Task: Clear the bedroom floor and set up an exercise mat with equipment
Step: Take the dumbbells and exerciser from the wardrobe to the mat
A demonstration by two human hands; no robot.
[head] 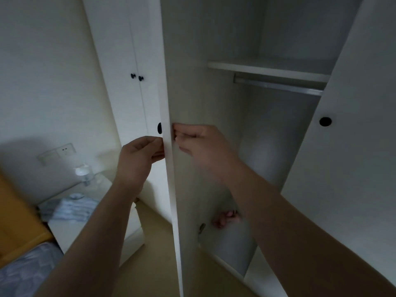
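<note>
A white wardrobe door [188,82] stands open edge-on in the middle of the view, with a black knob [159,128] on its outer face. My left hand [137,159] holds the door's edge from the outer side, just below the knob. My right hand [201,144] grips the same edge from the inner side, fingers curled against it. Behind the door the wardrobe's inside shows a shelf [267,70] and a metal hanging rail [278,85]. No mat or exercise gear is in sight.
A second open door [351,125] with a black knob [325,121] stands at the right. At lower left are a white nightstand [64,228] with folded cloth [72,207] and a small lamp [83,172], a bed [23,273] and beige floor [154,249]. My foot [225,218] shows near the wardrobe's base.
</note>
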